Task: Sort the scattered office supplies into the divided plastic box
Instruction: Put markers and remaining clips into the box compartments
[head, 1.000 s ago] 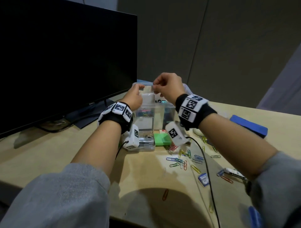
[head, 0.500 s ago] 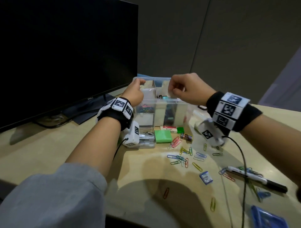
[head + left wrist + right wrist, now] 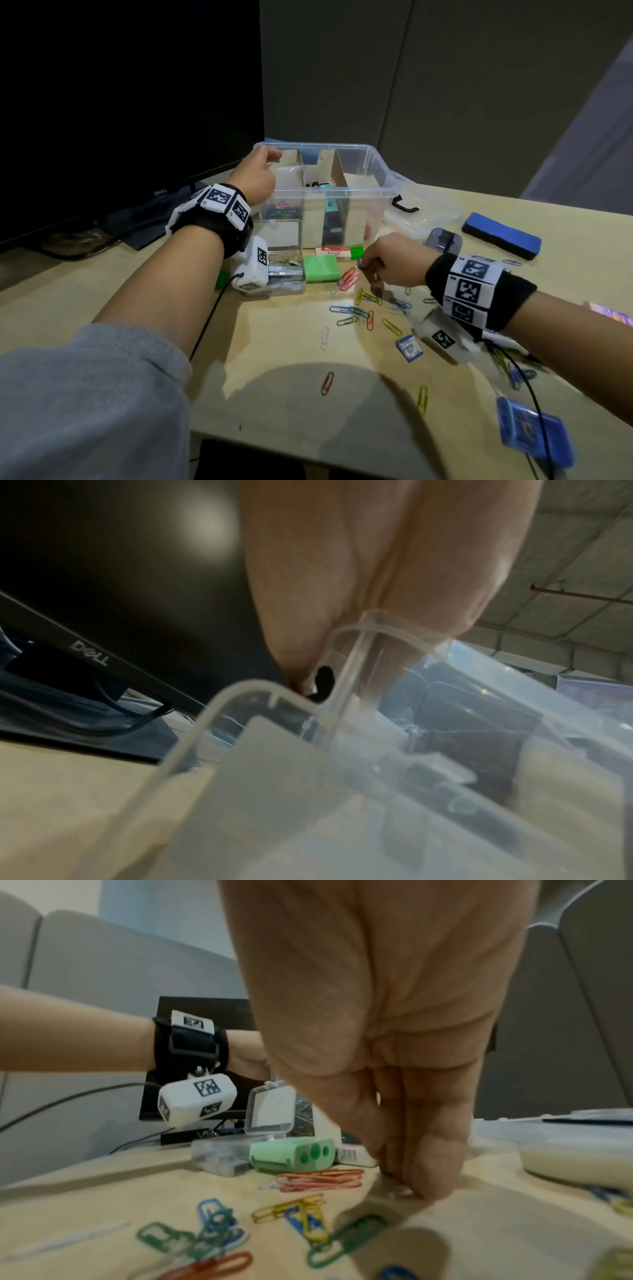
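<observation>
Clear ribbed plastic box, cardboard dividers

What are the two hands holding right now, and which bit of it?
The left hand grips the clear plastic box by its rim at the far left corner. The right hand pinches down among the paper clips; whether it holds one cannot be told.

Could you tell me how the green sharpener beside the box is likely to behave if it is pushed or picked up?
The green sharpener looks like a blocky plastic shell lying on a broad flat side, so it would probably slide rather than roll or tip. It seems rigid and likely light for its size. Its smooth faces might be slightly slippery, though its squared sides should suit a pinch.
</observation>
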### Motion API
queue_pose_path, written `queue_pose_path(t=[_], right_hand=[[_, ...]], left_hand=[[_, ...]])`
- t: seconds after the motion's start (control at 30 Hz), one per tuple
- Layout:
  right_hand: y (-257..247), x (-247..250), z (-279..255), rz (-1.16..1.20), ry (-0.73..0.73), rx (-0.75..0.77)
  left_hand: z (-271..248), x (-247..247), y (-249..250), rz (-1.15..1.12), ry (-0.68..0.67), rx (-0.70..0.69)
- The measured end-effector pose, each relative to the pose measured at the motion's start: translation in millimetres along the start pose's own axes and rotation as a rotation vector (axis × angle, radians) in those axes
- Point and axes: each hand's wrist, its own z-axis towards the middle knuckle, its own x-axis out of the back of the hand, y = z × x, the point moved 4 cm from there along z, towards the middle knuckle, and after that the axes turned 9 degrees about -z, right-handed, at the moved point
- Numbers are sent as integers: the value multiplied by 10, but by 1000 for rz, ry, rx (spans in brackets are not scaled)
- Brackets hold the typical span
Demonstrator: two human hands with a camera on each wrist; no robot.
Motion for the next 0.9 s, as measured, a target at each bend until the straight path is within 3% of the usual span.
queue_pose_path(t=[0.2,0.47,0.67,0.9], right_hand=[[-188,-74,7,-78,-56,183],[-247,-79,-195,-176,-128,306],[-447,-137,-206,-109,-5,411],[-540,-190,-91,-144,-184,453]], left_hand=[[-31,-1,27,5,-11,10],[-53,-2,35,1,-12,26],[-52,-4,35,-13,-4,28],[-63,5,51,8,2,16]])
